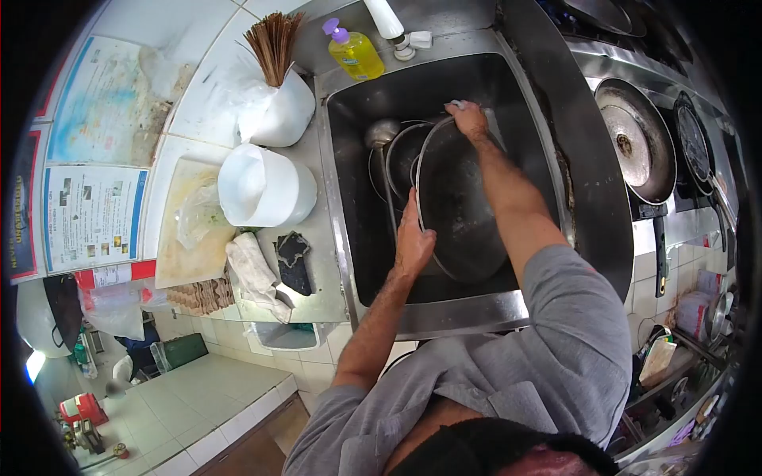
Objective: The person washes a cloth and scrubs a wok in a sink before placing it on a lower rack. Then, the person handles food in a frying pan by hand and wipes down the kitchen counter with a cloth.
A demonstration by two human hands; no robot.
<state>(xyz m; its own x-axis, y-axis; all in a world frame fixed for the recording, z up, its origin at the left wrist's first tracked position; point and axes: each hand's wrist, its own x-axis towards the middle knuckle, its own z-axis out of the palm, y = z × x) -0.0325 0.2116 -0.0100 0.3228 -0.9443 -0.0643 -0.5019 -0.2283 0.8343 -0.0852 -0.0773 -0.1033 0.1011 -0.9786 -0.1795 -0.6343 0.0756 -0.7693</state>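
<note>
A large round metal bowl (464,210) stands tilted in the sink (520,87), its pale rim facing left. My left hand (414,242) grips the near left part of that rim, thumb on the inner side. At the far rim is my right hand (470,120), fingers curled closed. Something small and whitish shows at its fingertips, too little visible to name. Left of the bowl, other round pans (403,151) and a rounded metal ladle-like piece (382,133) lie in the sink, partly hidden by the bowl.
A yellow soap bottle (356,57) and a white tap (386,20) stand behind the sink. White tubs (258,186), a twig brush (274,47), a pale cloth (255,270) and a dark scouring pad (294,262) are left. Frying pans (635,143) rest on the stove at right.
</note>
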